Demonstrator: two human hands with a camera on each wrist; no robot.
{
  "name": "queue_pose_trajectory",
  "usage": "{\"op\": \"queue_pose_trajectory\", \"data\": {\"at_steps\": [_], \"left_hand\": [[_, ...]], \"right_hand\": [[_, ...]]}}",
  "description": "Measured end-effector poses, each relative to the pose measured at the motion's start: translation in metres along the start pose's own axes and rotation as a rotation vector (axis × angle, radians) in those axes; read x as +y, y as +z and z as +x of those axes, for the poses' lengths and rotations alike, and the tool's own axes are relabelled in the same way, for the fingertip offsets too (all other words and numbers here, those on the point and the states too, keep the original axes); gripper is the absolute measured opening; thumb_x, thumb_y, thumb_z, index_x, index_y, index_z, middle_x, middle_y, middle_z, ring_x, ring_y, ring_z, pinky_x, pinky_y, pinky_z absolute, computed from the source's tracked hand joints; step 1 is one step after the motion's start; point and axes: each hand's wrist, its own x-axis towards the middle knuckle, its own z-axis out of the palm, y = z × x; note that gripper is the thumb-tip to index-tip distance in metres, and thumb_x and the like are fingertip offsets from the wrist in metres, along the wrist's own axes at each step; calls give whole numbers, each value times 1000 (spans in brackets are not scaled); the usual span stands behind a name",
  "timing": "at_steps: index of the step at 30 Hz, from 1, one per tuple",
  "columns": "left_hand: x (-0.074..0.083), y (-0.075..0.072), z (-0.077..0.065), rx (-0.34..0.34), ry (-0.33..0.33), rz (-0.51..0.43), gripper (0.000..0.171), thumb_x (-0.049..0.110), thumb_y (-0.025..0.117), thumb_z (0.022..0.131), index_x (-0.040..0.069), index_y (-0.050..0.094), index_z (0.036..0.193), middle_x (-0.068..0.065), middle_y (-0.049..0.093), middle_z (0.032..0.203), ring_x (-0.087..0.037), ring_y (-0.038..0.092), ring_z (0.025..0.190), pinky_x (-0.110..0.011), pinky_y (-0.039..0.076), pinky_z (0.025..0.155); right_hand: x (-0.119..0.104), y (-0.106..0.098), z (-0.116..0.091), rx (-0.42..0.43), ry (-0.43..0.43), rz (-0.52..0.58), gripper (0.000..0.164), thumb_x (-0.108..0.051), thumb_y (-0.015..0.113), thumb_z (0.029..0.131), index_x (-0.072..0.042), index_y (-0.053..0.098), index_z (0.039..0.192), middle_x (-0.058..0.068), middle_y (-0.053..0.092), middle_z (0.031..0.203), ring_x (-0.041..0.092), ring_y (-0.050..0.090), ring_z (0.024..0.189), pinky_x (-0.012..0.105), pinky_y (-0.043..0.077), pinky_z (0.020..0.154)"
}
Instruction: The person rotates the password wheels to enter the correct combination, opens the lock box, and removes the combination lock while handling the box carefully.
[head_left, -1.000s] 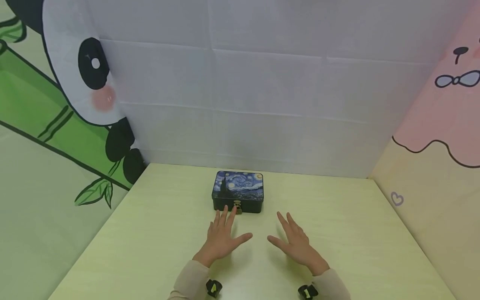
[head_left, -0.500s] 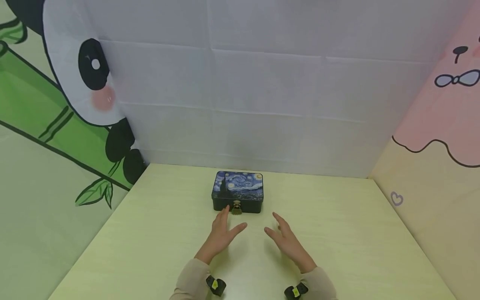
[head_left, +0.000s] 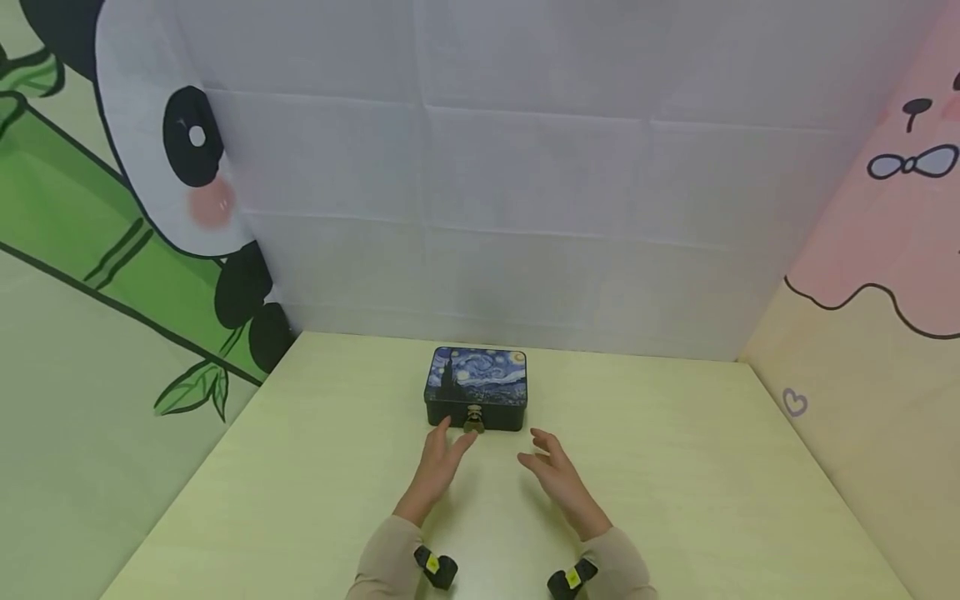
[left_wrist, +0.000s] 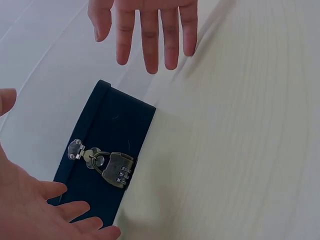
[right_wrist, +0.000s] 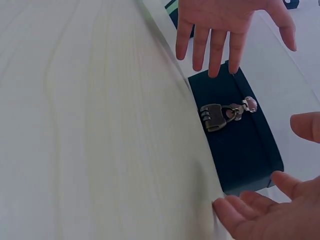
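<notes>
A dark tin box [head_left: 476, 387] with a blue starry-night picture on its lid stands shut near the back of the table. From the clasp on its front hangs a bronze combination padlock [left_wrist: 118, 170] with number dials. My left hand [head_left: 435, 462] is just in front of the box's left front corner, fingers extended and thumb apart, holding nothing. To the right of the padlock, my right hand [head_left: 558, 479] hovers in front of the box, fingers relaxed and empty. In both wrist views the two palms face each other on either side of the padlock.
The pale wooden table [head_left: 675, 467] runs back to a creased white cloth [head_left: 540, 167]. A panda-and-bamboo print [head_left: 112, 208] covers the left wall, and a pink cartoon print [head_left: 885, 217] the right one. Each wrist wears a small black device [head_left: 437, 568].
Both hands have drawn closer together, with the right moving left toward the box. Their spread fingers have relaxed and come together. The box stays in place.
</notes>
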Motion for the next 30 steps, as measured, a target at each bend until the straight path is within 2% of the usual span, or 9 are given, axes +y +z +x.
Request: {"op": "queue_pose_trajectory", "data": {"at_steps": [7,13,15,22,30], "left_hand": [[-5,-2,7,12,-30,-104,73,38,47,102,-15,25,149,-37,25,151,-52,22,141,-65,22,115],[-12,-1,16,21,-52,-167,72,38,43,103,-16,25,148,-37,23,153,-51,20,142,-61,21,117],[-15,0,19,27,-61,-193,71,37,43,104,-17,25,147,-37,22,152,-51,22,141,-60,23,117],[-23,4,28,72,-62,-264,66,33,44,105,-19,31,143,-37,33,147,-49,35,135,-58,39,109],[-37,11,39,136,-71,-295,56,31,49,105,-13,43,138,-31,46,140,-44,49,124,-53,45,105]], "right_hand": [[4,11,13,-4,-27,74,53,-14,53,102,12,33,144,35,37,144,49,39,131,57,44,105],[8,20,22,-34,-57,116,52,-11,51,102,16,33,143,38,38,142,50,43,128,57,43,106],[10,23,25,-42,-66,132,52,-10,51,102,17,33,142,38,38,142,50,43,129,56,42,107],[16,32,38,-32,-94,153,51,-8,52,101,19,34,140,39,40,141,49,45,129,53,45,106],[21,42,53,-23,-84,167,50,-8,54,99,19,40,138,37,46,137,46,48,126,50,48,103]]}}
